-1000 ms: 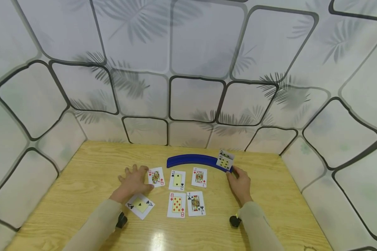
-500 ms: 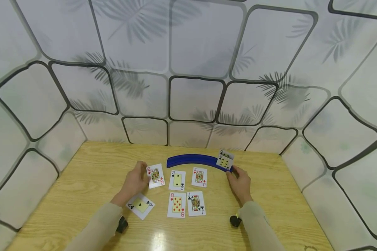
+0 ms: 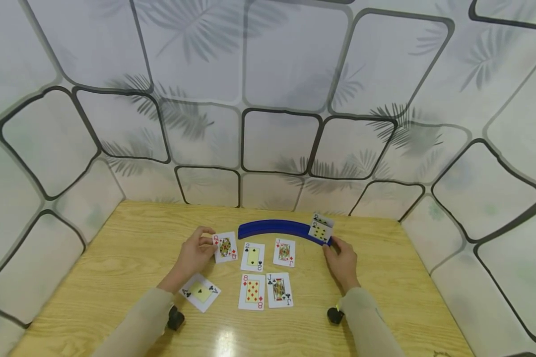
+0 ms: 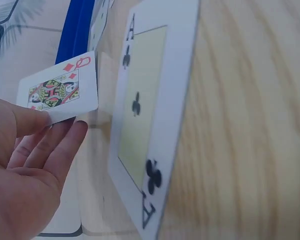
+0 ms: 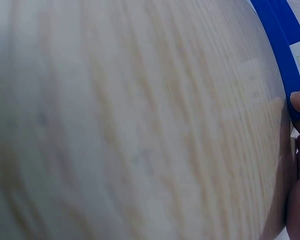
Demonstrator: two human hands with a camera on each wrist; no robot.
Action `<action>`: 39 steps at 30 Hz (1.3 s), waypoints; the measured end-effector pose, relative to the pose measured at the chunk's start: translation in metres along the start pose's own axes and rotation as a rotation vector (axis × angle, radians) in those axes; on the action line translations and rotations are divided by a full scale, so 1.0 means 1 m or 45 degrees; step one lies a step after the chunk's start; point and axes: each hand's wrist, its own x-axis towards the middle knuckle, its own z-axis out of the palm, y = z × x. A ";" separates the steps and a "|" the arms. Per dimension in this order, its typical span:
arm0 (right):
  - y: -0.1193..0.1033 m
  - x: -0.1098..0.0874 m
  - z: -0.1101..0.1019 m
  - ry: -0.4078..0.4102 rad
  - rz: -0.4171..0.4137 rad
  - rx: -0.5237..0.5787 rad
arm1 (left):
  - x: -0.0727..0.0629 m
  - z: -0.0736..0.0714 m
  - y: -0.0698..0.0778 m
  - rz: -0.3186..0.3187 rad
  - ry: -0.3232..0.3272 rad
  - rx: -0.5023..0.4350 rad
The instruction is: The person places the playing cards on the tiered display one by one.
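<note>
My left hand (image 3: 197, 254) pinches the queen of diamonds (image 3: 226, 247) by its left edge. In the left wrist view the thumb lies on the face of the queen (image 4: 55, 92), with the fingers behind it, and the card is tilted up off the table. My right hand (image 3: 342, 260) grips the right end of a curved blue card holder (image 3: 272, 227), thumb on the near side. Two overlapping black-suit cards (image 3: 320, 230) stand in the holder's right end, just above that hand. Below my left hand lies the ace of clubs (image 3: 201, 292), face up.
Face up on the wooden table (image 3: 366, 322) lie the two of spades (image 3: 252, 257), jack of diamonds (image 3: 284, 252), eight of diamonds (image 3: 252, 292) and jack of clubs (image 3: 279, 290). A patterned wall (image 3: 277, 144) encloses the table's back and sides.
My left fingers, spread beside the queen of diamonds a second ago, have closed on its left edge and lifted it slightly. The right hand and the card holder have stayed in place.
</note>
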 end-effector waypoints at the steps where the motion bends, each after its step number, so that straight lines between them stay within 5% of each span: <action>1: 0.000 0.000 0.000 -0.001 0.002 0.002 | 0.000 0.000 0.001 0.008 0.001 -0.011; 9: -0.001 -0.001 0.000 0.006 0.007 -0.001 | 0.007 0.007 0.011 0.109 0.060 -0.043; 39: -0.001 -0.001 0.000 0.004 -0.003 0.002 | 0.043 0.063 0.058 0.234 0.106 -0.161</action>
